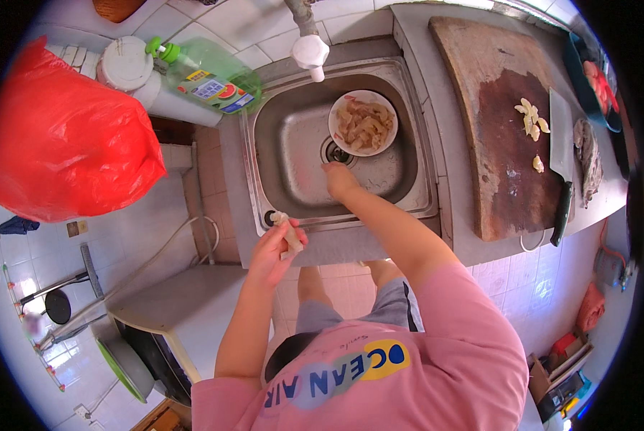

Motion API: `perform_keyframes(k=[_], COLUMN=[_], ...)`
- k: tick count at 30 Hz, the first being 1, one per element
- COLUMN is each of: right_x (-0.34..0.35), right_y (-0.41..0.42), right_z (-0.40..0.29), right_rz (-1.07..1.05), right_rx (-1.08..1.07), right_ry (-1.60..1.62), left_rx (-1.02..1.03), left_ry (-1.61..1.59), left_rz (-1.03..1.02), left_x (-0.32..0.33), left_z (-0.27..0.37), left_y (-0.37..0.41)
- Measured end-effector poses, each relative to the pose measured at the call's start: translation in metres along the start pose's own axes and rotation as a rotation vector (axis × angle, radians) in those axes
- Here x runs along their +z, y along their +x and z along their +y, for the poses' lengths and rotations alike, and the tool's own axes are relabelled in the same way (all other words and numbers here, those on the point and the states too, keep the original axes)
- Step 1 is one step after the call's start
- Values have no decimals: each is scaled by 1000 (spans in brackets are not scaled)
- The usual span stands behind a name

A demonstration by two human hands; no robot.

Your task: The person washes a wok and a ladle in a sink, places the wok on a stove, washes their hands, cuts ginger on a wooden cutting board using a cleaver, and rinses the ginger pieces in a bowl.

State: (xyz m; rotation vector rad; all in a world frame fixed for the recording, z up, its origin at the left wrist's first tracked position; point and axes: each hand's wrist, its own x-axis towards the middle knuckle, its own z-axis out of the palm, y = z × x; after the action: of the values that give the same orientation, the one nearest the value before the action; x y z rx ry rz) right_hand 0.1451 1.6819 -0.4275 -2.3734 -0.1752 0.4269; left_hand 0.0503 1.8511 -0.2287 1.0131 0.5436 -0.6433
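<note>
My left hand [272, 252] is shut on a pale, limp piece [291, 237] at the front edge of the sink; whether it is cloth or food is unclear. Inside the stainless steel sink [300, 129], my right hand [341, 182] reaches down by the drain [336, 153]. Its fingers are partly hidden, so I cannot tell whether they hold anything. Beyond that hand, a white bowl [364, 95] full of pale brownish strips of food stands at the back right of the basin. The white tap [310, 53] is above the sink's back edge.
At right, a wooden cutting board [462, 70] bears garlic pieces [531, 118] and a kitchen knife [561, 140]. Beside it lie a crumpled rag [587, 156] and a dark basket [580, 81]. Left of the sink are a green pump bottle [214, 75], a white tub [125, 63] and a red plastic bag [74, 140].
</note>
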Motion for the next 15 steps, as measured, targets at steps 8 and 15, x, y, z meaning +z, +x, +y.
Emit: perform_keyframes(k=[8,15], right_x=[5,10], right_y=[23,22], right_z=[34,44], right_rz=[165,-34], right_rx=[14,116], right_ry=[-395,-244], left_rx=[-65,-159], left_ry=[48,46], left_rz=[-107,-168], left_x=[-12,-47], left_z=[26,54], left_y=[35,55])
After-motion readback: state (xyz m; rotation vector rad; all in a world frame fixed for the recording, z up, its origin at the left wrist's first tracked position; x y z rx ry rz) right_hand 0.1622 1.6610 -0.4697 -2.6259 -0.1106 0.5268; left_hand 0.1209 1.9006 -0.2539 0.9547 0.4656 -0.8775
